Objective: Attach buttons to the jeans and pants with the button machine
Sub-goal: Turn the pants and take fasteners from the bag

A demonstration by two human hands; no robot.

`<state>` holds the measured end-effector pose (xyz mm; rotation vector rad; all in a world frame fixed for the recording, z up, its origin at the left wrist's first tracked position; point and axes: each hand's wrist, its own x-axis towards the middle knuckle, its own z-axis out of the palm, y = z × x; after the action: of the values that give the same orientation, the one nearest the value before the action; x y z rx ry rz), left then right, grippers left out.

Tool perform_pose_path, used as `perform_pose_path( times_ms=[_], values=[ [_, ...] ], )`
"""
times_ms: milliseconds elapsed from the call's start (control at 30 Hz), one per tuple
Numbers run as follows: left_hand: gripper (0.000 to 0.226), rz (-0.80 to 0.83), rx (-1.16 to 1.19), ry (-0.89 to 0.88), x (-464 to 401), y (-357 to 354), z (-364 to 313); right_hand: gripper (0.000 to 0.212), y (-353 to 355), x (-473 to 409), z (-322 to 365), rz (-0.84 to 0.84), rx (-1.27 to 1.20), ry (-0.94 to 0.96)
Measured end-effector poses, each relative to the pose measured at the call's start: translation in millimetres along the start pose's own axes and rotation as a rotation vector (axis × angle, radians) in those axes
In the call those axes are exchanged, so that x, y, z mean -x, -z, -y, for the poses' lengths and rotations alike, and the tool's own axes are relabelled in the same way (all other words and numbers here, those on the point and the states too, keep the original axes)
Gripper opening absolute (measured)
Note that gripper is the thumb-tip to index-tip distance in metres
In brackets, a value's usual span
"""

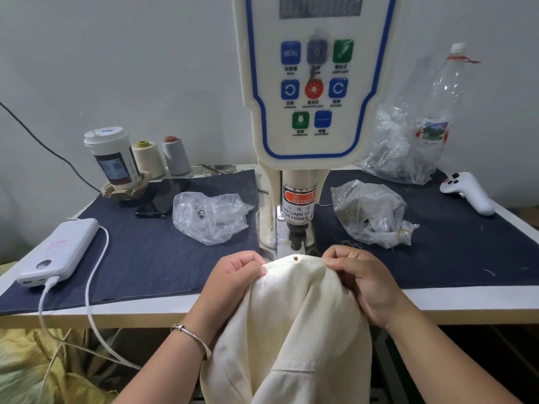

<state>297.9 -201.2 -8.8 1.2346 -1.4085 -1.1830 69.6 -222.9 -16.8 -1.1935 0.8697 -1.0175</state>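
Two hands are holding a pair of cream pants [294,310] at the front edge of the worktop [437,301], just below the head of the button machine [309,112]. The left hand [233,275] is pinching the waistband edge on one side, and the right hand [358,275] is pinching it on the other, each grip curled tight on the cloth and stretching it flat between them. One small brown stud [295,258] is showing on the waistband, sitting just in front of the machine's punch [297,237] and not yet under it. Whether this is a finished button or only a marker or back piece is too small to tell. As a judgement, the work on this garment is standing at the lining-up step: the cloth is looking ready to slide under the punch, and the pressing is still to come. No jeans and no finished garments are showing.

Counting the rest: three clear plastic bags, one [208,217] left of the machine and two [370,214] [405,147] right of it, two thread cones [148,158] [176,154], one paper cup [112,156], one power bank [59,252], one phone [163,196], one plastic bottle [443,97] and one white controller [469,192].
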Motion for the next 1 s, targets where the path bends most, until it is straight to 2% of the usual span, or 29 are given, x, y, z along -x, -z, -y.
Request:
perform_pose_path(
  times_ms=[267, 400, 500, 600, 733, 833, 933, 1000],
  values=[
    [0.013, -0.051, 0.023, 0.024, 2.1, -1.5, -3.3, 0.015, -6.7, 3.1, 7.1, -0.065, -0.007, -0.017],
    [0.009, -0.074, 0.111, 0.003, 10.6, -3.1, -11.4, 0.018, -15.2, 18.5, 22.0, -0.086, -0.037, 0.011],
    [0.007, -0.015, 0.155, -0.066, 29.3, 2.1, -20.9, 0.011, -23.6, 44.9, 40.1, -0.017, -0.042, 0.065],
    [0.009, 0.075, 0.121, -0.153, 56.0, 12.9, -37.6, 0.012, -34.9, 73.5, 60.5, 0.116, -0.032, 0.107],
    [0.025, 0.314, -0.065, -0.168, 80.0, 28.4, -84.7, 0.012, -60.8, 96.7, 90.7, 0.203, 0.067, 0.171],
    [0.04, 0.425, -0.287, -0.139, 89.8, 30.4, -118.5, 0.015, -86.1, 102.1, 104.5, 0.241, 0.321, 0.253],
    [0.062, 0.429, -0.48, -0.107, 95.9, 16.9, -135.7, 0.014, -102.7, 98.7, 111.2, 0.179, 0.443, 0.307],
    [0.058, 0.389, -0.501, -0.08, 97.1, 10.2, -140.4, 0.012, -106.3, 99.0, 117.5, 0.171, 0.487, 0.301]
  ],
)
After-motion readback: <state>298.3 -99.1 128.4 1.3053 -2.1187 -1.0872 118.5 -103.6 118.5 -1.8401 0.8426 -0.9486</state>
